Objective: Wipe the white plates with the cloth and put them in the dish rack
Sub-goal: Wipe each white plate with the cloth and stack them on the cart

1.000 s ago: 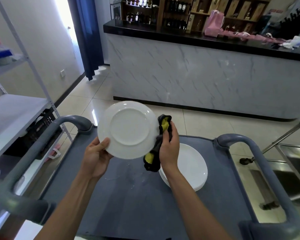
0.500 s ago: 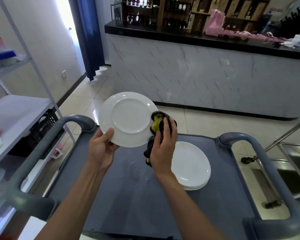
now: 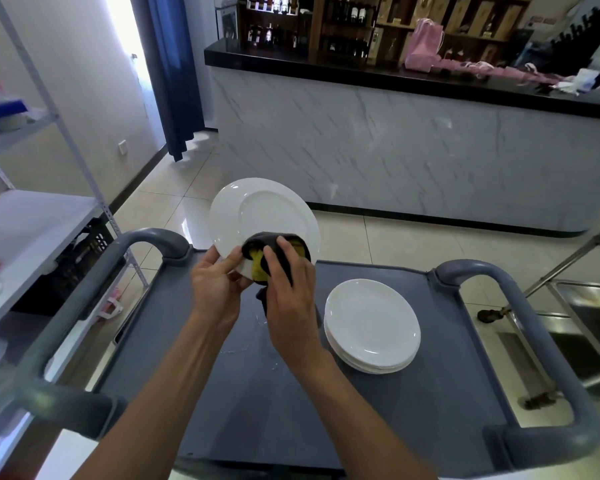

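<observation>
Cloth (image 3: 274,252) had shifted from plate (image 3: 262,213) edge to lower face, right hand (image 3: 288,299) bunching it; left hand (image 3: 215,289) pinched the rim above the cart (image 3: 361,427). Risk: thin grip slipping under wiping pressure.

The room is evenly and brightly lit; the strongest light is admitted through the doorway (image 3: 123,46) at upper left, which is blown out to white; a pale sheen is cast on the floor tiles (image 3: 174,206) below it; soft shadows are thrown under the stack (image 3: 373,325) on the cart (image 3: 378,427); straight lines are bowed at the edges by the wide lens; the shelf (image 3: 21,230) at left is smeared and unfocused.
</observation>
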Motion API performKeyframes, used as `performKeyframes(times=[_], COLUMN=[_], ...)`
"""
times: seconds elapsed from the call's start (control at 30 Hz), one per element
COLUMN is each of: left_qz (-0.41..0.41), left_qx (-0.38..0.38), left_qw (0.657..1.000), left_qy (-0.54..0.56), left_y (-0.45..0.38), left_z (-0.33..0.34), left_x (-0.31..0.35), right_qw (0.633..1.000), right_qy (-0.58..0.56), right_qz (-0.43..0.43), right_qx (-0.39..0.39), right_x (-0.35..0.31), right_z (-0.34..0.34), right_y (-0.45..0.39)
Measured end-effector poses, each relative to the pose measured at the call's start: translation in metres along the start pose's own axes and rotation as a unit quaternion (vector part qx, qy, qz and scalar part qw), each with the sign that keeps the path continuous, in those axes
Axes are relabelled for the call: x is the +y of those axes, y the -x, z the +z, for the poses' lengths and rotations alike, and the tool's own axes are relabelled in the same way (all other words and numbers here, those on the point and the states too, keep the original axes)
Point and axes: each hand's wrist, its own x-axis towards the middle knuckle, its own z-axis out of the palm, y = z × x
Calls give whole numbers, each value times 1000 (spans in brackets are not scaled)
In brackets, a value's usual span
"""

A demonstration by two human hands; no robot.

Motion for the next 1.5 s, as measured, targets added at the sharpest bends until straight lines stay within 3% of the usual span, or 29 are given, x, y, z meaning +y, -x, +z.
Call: performKeyframes(times=[0.73, 1.1, 1.33, 1.5], left_qz=[-36, -59, -55, -51], left_qx=[-138, -117, -100, -99], left_qw=[973, 983, 987, 988], left_qy=[-181, -129, -111, -105], left_y=[6, 12, 10, 4], left_z=[-22, -42, -49, -41], left_x=[11, 5, 3, 0], right_qw=[997, 992, 968, 954], right_qy=[17, -50, -92, -110], right_qz=[-58, 90, 228, 275], right_qx=[-56, -73, -39, -51], right_x=[4, 45, 69, 74], right_z=[-4, -3, -12, -22], right_y=[-64, -86, -60, -29])
